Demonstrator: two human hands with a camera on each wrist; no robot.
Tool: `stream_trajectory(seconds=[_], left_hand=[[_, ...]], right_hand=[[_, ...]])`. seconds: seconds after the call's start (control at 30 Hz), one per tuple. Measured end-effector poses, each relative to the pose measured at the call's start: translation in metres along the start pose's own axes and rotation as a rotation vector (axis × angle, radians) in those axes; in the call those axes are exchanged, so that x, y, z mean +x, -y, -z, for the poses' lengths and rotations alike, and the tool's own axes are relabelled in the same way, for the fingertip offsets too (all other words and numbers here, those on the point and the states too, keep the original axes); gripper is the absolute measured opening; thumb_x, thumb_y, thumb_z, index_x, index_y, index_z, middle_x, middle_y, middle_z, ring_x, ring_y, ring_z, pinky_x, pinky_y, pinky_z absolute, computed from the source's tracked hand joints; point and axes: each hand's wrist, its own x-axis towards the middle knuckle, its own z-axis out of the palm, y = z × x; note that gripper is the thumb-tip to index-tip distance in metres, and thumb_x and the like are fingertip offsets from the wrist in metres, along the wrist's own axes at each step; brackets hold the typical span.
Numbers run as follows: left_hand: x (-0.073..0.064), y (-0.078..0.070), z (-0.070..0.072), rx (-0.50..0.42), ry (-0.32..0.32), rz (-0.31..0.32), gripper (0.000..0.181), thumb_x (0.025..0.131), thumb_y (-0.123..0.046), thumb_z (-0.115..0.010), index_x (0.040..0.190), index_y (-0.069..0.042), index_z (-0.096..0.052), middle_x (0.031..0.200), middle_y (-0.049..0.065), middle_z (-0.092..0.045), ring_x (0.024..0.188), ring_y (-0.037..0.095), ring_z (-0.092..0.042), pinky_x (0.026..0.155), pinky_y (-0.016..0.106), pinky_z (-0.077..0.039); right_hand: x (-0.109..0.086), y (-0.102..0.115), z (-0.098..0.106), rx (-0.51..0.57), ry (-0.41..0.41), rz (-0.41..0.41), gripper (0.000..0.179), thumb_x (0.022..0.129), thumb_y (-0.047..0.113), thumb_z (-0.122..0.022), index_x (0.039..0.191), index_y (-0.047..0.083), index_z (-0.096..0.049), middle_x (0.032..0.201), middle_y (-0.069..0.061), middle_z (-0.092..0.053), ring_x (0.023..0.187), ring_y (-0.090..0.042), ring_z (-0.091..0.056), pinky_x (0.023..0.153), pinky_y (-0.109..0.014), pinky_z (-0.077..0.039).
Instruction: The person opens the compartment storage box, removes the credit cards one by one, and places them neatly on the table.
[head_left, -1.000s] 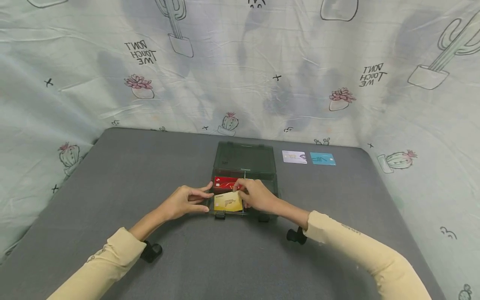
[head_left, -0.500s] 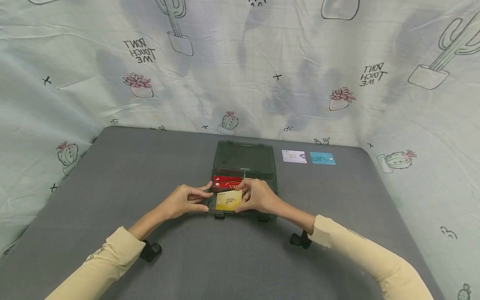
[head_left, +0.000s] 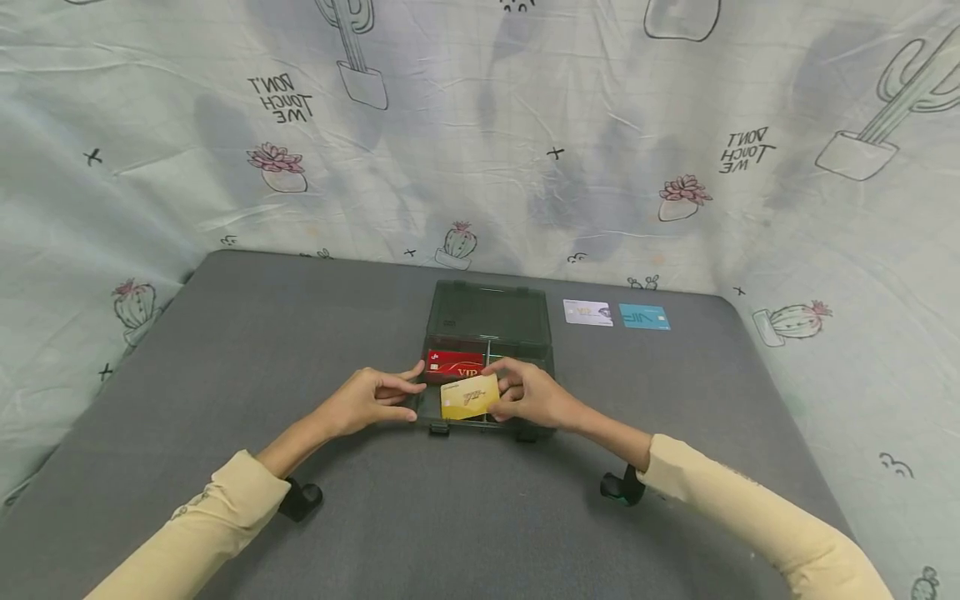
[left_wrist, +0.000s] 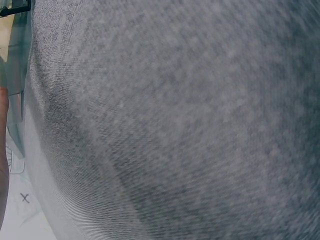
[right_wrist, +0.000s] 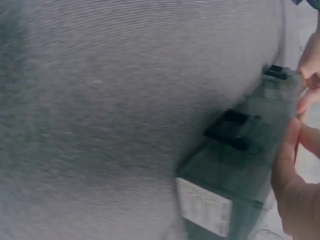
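A yellow card (head_left: 467,398) is pinched by its right edge between the thumb and fingers of my right hand (head_left: 538,400). It is tilted above the front left compartment of a dark green clear plastic box (head_left: 457,423) whose lid (head_left: 489,315) stands open at the back. In the rear left compartment lies a red VIP card (head_left: 453,364). My left hand (head_left: 365,403) touches the left side of the box with its fingers and thumb spread. In the right wrist view the right hand (right_wrist: 300,185) is partly cut off beside the box's front latch (right_wrist: 234,129).
A pale lilac card (head_left: 588,312) and a blue VIP card (head_left: 643,317) lie flat on the grey table (head_left: 315,325), right of the lid. Patterned cloth (head_left: 555,200) hangs behind the table. A white label (right_wrist: 205,206) is on the box's side.
My right hand has moved right and lifted the yellow card out of the front left compartment, tilting it and uncovering more of the red card. The left hand has stayed at the box.
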Motion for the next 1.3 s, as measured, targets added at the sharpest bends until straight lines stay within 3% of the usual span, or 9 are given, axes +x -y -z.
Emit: stream_trajectory(seconds=[0.3,0.57,1.07,1.3], left_hand=[[0.000,0.001,0.000,0.000,0.005,0.015,0.048,0.078,-0.007,-0.077,0.121,0.009,-0.062,0.147,0.020,-0.034,0.125,0.031,-0.048,0.094,0.028,-0.050],[-0.001,-0.001,0.000,0.016,0.002,0.004,0.049,0.077,-0.008,-0.078,0.120,0.009,-0.062,0.147,0.020,-0.034,0.124,0.031,-0.050,0.094,0.031,-0.049],[-0.001,0.000,0.000,-0.005,0.008,-0.002,0.048,0.079,-0.007,-0.077,0.121,0.009,-0.062,0.147,0.020,-0.035,0.125,0.029,-0.049,0.096,0.033,-0.048],[-0.001,0.000,0.000,-0.007,0.008,-0.009,0.048,0.079,-0.007,-0.077,0.121,0.009,-0.062,0.147,0.020,-0.035,0.125,0.030,-0.048,0.096,0.032,-0.049]], right_hand=[[-0.008,-0.014,0.012,0.151,-0.045,-0.006,0.053,0.083,-0.010,-0.068,0.132,-0.010,-0.047,0.096,-0.023,-0.067,0.079,-0.017,-0.068,0.072,-0.034,-0.060],[-0.017,-0.020,0.031,0.247,-0.006,-0.025,0.056,0.083,-0.009,-0.068,0.134,-0.009,-0.044,0.091,-0.012,-0.066,0.078,-0.015,-0.066,0.076,-0.038,-0.060],[-0.036,-0.037,0.063,0.313,0.004,-0.033,0.055,0.083,-0.008,-0.068,0.133,-0.008,-0.045,0.088,-0.008,-0.065,0.073,-0.014,-0.064,0.070,-0.029,-0.059],[-0.047,-0.048,0.081,0.342,-0.052,-0.051,0.052,0.083,-0.010,-0.068,0.130,-0.005,-0.049,0.089,-0.008,-0.066,0.074,-0.015,-0.065,0.069,-0.029,-0.060]])
